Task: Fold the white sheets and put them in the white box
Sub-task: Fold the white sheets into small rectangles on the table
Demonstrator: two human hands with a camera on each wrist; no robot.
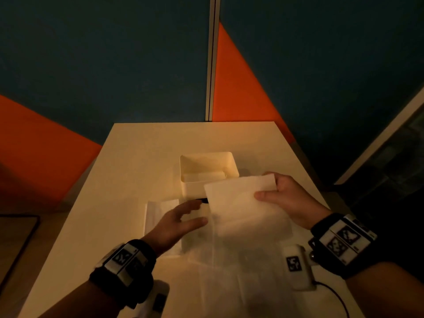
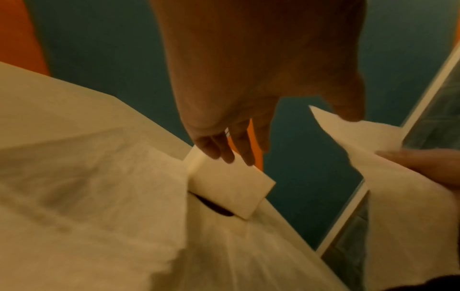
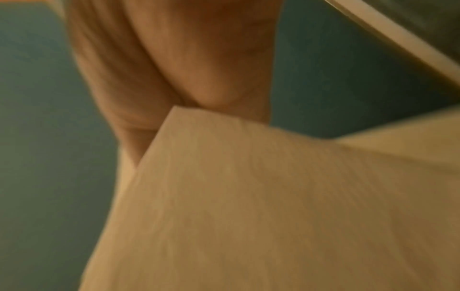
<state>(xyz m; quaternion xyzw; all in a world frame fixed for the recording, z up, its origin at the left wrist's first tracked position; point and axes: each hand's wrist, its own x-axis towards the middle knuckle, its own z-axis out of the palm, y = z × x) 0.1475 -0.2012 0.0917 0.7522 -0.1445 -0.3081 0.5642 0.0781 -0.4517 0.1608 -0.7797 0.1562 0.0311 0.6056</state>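
Observation:
My right hand (image 1: pixel 270 188) pinches the upper right edge of a white sheet (image 1: pixel 238 203), thumb on top, and holds it lifted over the table just in front of the white box (image 1: pixel 207 167). The same sheet (image 3: pixel 248 196) fills the right wrist view, and in the left wrist view the sheet (image 2: pixel 388 157) shows at the right. The box stands open in the middle of the table with a folded white piece (image 1: pixel 210 175) inside. My left hand (image 1: pixel 190 214) hovers with straight fingers, holding nothing, to the left of the sheet and above more white sheets (image 1: pixel 158 210) lying flat.
The cream table (image 1: pixel 137 157) stands against blue and orange wall panels (image 1: pixel 103 65). A thin, see-through sheet or film (image 1: pixel 229 271) covers the table's near part. A dark-edged surface (image 1: pixel 16 237) lies to the far left, and a cable (image 1: pixel 332 292) runs near the right wrist.

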